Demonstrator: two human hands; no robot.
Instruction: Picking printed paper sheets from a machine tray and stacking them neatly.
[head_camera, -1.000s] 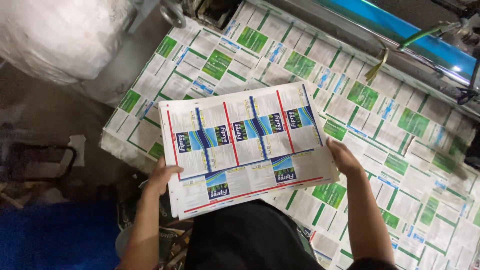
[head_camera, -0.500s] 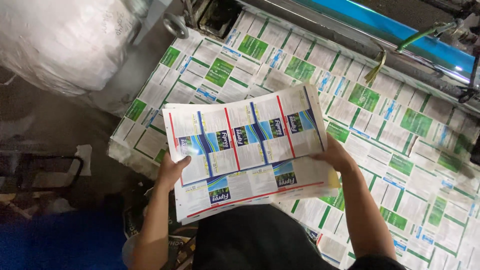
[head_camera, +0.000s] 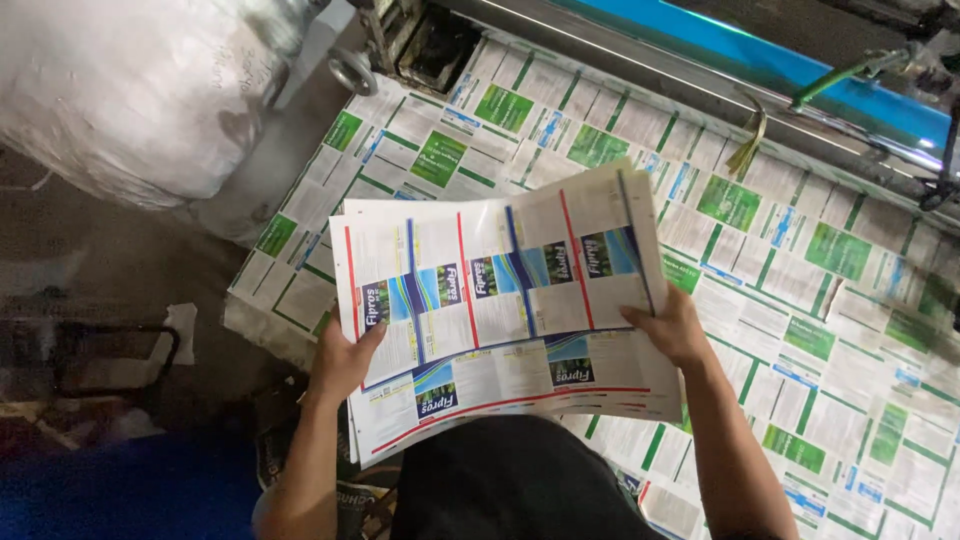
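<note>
I hold a thin stack of printed sheets (head_camera: 500, 300) with red, blue and white panels in front of my body. My left hand (head_camera: 345, 360) grips the stack's left edge, thumb on top. My right hand (head_camera: 672, 328) grips its right side, thumb over the upper sheets, which lift and curl at the right corner. The stack hovers over a wide table surface (head_camera: 800, 270) covered with green and white printed sheets.
A big white plastic-wrapped bundle (head_camera: 130, 90) sits at the upper left. A blue and metal machine rail (head_camera: 760, 70) runs along the table's far edge. A dark metal frame (head_camera: 110, 350) stands on the floor at the left.
The stack has tilted, its right side rising and the top sheets curling up under my right thumb. Both hands kept their hold and shifted slightly rightward.
</note>
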